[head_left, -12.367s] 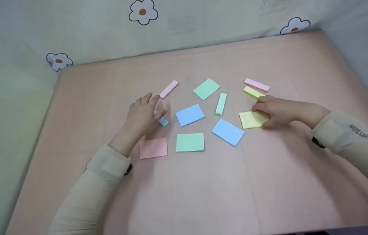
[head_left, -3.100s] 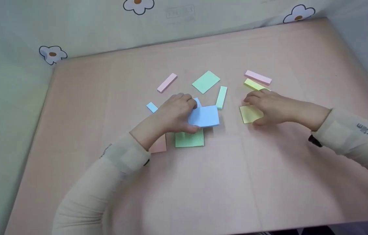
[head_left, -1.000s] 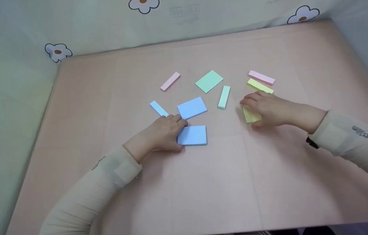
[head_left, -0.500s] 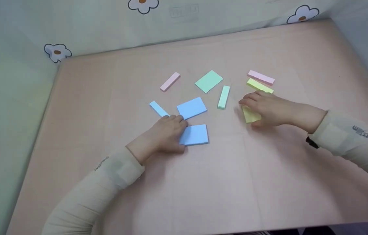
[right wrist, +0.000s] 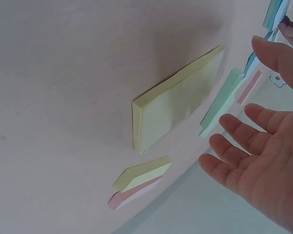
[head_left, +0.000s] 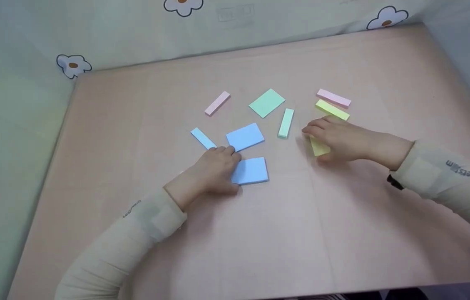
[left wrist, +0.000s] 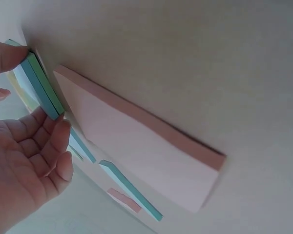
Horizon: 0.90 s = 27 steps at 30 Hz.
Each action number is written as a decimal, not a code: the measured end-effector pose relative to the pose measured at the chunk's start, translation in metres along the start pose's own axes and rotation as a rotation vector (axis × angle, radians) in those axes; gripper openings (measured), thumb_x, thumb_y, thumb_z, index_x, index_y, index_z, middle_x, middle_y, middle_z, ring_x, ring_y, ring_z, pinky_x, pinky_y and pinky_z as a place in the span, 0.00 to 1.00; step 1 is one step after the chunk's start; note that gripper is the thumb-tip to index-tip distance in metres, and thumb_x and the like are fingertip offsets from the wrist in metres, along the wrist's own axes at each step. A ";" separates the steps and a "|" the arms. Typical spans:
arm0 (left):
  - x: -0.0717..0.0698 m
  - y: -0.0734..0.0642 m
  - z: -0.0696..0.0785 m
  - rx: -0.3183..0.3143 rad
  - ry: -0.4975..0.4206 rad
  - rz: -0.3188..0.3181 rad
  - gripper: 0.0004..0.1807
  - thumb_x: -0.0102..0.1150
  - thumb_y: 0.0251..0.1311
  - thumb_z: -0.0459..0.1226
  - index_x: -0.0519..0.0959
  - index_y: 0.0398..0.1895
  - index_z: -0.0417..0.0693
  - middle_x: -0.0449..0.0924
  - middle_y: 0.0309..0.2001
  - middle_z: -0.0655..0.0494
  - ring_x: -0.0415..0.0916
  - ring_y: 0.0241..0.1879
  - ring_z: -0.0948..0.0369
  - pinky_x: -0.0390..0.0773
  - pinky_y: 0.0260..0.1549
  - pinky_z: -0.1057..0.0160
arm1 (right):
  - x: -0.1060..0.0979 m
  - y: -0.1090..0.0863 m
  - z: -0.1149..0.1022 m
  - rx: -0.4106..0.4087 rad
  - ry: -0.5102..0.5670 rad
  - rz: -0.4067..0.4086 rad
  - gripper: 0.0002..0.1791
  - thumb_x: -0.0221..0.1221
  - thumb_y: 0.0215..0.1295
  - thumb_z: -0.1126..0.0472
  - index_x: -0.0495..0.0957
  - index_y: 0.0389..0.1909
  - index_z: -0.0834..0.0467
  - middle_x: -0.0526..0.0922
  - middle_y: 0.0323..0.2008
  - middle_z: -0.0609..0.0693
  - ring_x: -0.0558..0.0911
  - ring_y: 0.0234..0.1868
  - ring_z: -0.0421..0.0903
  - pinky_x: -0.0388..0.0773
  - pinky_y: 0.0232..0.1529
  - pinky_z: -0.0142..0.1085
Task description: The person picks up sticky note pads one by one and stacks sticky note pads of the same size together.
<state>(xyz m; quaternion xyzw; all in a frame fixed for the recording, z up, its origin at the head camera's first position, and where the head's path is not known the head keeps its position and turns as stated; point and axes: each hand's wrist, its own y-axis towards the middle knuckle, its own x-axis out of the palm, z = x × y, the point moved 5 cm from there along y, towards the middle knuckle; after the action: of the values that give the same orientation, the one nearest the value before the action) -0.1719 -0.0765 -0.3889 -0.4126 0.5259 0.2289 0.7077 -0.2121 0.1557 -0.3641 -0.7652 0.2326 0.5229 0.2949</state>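
My left hand (head_left: 214, 171) grips a blue sticky-note pad (head_left: 252, 170) by its left end, thumb on the near edge and fingers on the far one. The left wrist view shows this pad lying on a green pad (left wrist: 47, 83), which is hidden in the head view. Close to that hand lies a pink pad (left wrist: 141, 139), covered by the hand and arm in the head view. Over a yellow pad (head_left: 319, 148) hovers my right hand (head_left: 341, 138), fingers spread and apart from the pad in the right wrist view.
Beyond the hands lie another blue pad (head_left: 245, 136), a green pad (head_left: 267, 103) and narrow strip pads: blue (head_left: 203, 138), pink (head_left: 217, 103), mint (head_left: 286, 123), yellow (head_left: 332, 110) and pink (head_left: 334, 98). Flowered fabric (head_left: 135, 33) stands behind the table.
The left hand has brought the blue pad from the right onto the green pad. During the last second the held stack shifts slightly right and away. The right hand drifts a little left.
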 end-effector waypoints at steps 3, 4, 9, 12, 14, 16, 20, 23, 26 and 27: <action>0.000 -0.001 -0.001 -0.019 -0.015 0.001 0.36 0.59 0.46 0.52 0.69 0.56 0.39 0.71 0.46 0.48 0.67 0.42 0.55 0.69 0.48 0.55 | 0.000 0.005 -0.007 0.005 0.015 0.005 0.34 0.64 0.51 0.60 0.65 0.58 0.68 0.70 0.52 0.61 0.67 0.52 0.57 0.65 0.54 0.47; 0.000 -0.002 -0.001 -0.025 -0.022 -0.002 0.36 0.59 0.46 0.52 0.68 0.56 0.40 0.71 0.46 0.48 0.67 0.42 0.55 0.69 0.47 0.55 | -0.001 0.007 -0.010 0.001 0.022 0.009 0.33 0.64 0.51 0.60 0.65 0.58 0.68 0.71 0.52 0.60 0.67 0.51 0.56 0.66 0.52 0.46; 0.000 -0.005 -0.002 -0.039 -0.063 -0.012 0.38 0.58 0.48 0.52 0.65 0.60 0.41 0.70 0.50 0.48 0.66 0.45 0.55 0.67 0.50 0.54 | 0.000 0.018 -0.031 -0.051 0.044 0.018 0.32 0.63 0.53 0.59 0.65 0.58 0.69 0.71 0.51 0.60 0.68 0.52 0.56 0.66 0.53 0.45; 0.000 -0.007 -0.003 -0.042 -0.065 -0.006 0.37 0.58 0.48 0.52 0.65 0.60 0.42 0.70 0.50 0.48 0.65 0.45 0.55 0.67 0.50 0.54 | 0.004 0.026 -0.046 -0.070 0.072 -0.002 0.32 0.62 0.54 0.59 0.65 0.58 0.69 0.71 0.52 0.61 0.68 0.55 0.57 0.66 0.55 0.45; 0.000 -0.008 -0.004 -0.046 -0.059 0.000 0.36 0.59 0.48 0.51 0.66 0.59 0.42 0.70 0.49 0.49 0.66 0.44 0.55 0.67 0.49 0.55 | 0.009 0.033 -0.058 -0.077 0.093 -0.022 0.32 0.62 0.54 0.58 0.66 0.57 0.69 0.71 0.52 0.61 0.69 0.55 0.56 0.67 0.55 0.44; 0.001 -0.007 -0.005 -0.047 -0.052 0.006 0.35 0.59 0.48 0.51 0.67 0.59 0.42 0.71 0.49 0.49 0.66 0.44 0.55 0.67 0.49 0.55 | 0.015 0.041 -0.069 -0.078 0.101 -0.041 0.32 0.62 0.54 0.58 0.66 0.57 0.69 0.71 0.52 0.60 0.70 0.54 0.54 0.69 0.55 0.43; 0.001 -0.006 -0.004 -0.042 -0.048 0.015 0.35 0.59 0.48 0.51 0.68 0.58 0.41 0.71 0.49 0.48 0.66 0.44 0.55 0.68 0.48 0.55 | 0.028 0.053 -0.082 -0.056 0.088 -0.068 0.32 0.63 0.52 0.58 0.67 0.56 0.70 0.71 0.51 0.59 0.71 0.49 0.51 0.71 0.52 0.41; 0.001 -0.005 -0.004 -0.037 -0.043 0.010 0.35 0.59 0.49 0.51 0.68 0.58 0.41 0.71 0.50 0.48 0.67 0.45 0.55 0.68 0.49 0.55 | 0.033 0.058 -0.085 -0.024 0.080 -0.083 0.33 0.64 0.51 0.57 0.67 0.55 0.69 0.71 0.50 0.58 0.70 0.47 0.50 0.72 0.50 0.40; 0.000 -0.005 -0.004 -0.033 -0.039 0.001 0.35 0.59 0.49 0.51 0.68 0.58 0.42 0.71 0.51 0.48 0.67 0.46 0.55 0.68 0.50 0.54 | 0.035 0.060 -0.086 -0.010 0.072 -0.086 0.31 0.64 0.51 0.56 0.68 0.53 0.69 0.72 0.47 0.58 0.71 0.44 0.50 0.73 0.47 0.39; 0.000 -0.005 -0.003 -0.030 -0.037 -0.001 0.34 0.59 0.49 0.50 0.68 0.58 0.42 0.71 0.51 0.47 0.67 0.46 0.55 0.68 0.50 0.54 | 0.036 0.061 -0.087 -0.007 0.069 -0.088 0.30 0.64 0.51 0.56 0.69 0.53 0.69 0.72 0.46 0.58 0.71 0.44 0.49 0.73 0.46 0.39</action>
<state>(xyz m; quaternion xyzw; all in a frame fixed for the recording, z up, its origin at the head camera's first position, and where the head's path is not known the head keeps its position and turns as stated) -0.1699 -0.0821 -0.3876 -0.4191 0.5092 0.2441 0.7110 -0.1827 0.0501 -0.3862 -0.7931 0.2070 0.4838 0.3066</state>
